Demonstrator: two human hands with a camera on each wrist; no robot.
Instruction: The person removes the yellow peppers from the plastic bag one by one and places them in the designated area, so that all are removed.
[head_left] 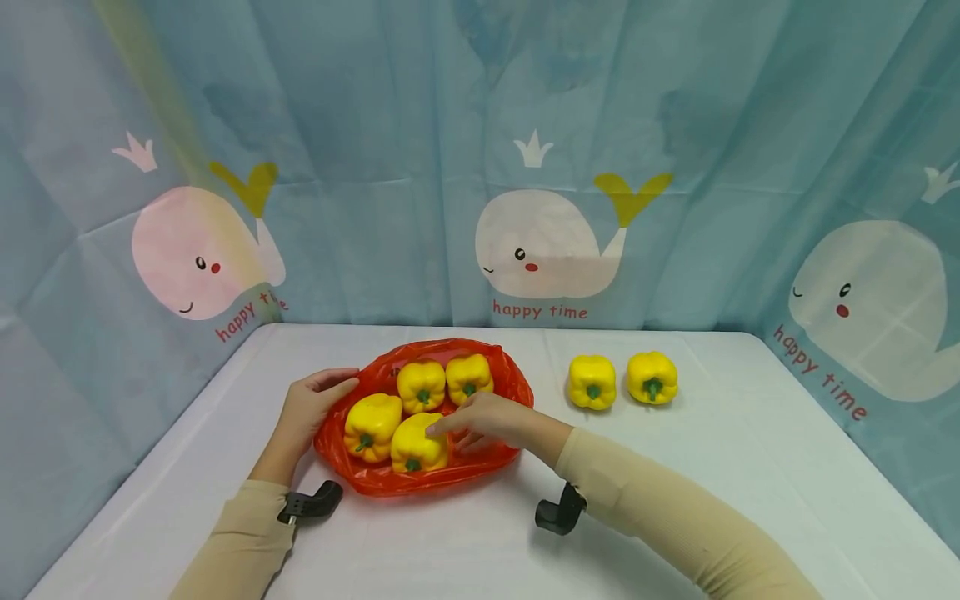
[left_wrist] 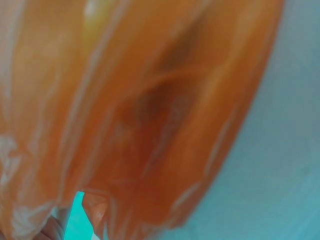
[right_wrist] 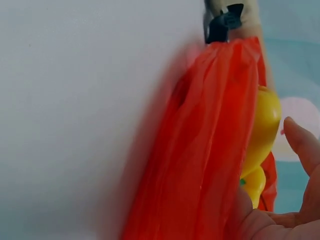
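Observation:
A red plastic bag [head_left: 382,482] lies spread wide on the white table, with several yellow bell peppers [head_left: 372,425] inside. At its left rim my left hand [head_left: 309,410] pinches the plastic between thumb and fingers. The left wrist view is mostly filled by the bag's side [left_wrist: 150,120], with a bit of the fingers low at the left. My right hand [head_left: 487,419] reaches over the bag's right part, its fingers spread beside the front bell pepper [head_left: 417,446]. In the right wrist view the thumb [right_wrist: 302,145] stands away from the other fingers, and no pepper is in its grasp.
Two more yellow bell peppers, a left one [head_left: 592,382] and a right one [head_left: 652,377], sit on the white table [head_left: 675,467] right of the bag. A blue curtain [head_left: 390,250] with whale prints hangs behind and along both sides. Black wrist cameras [head_left: 561,510] hang below the sleeves.

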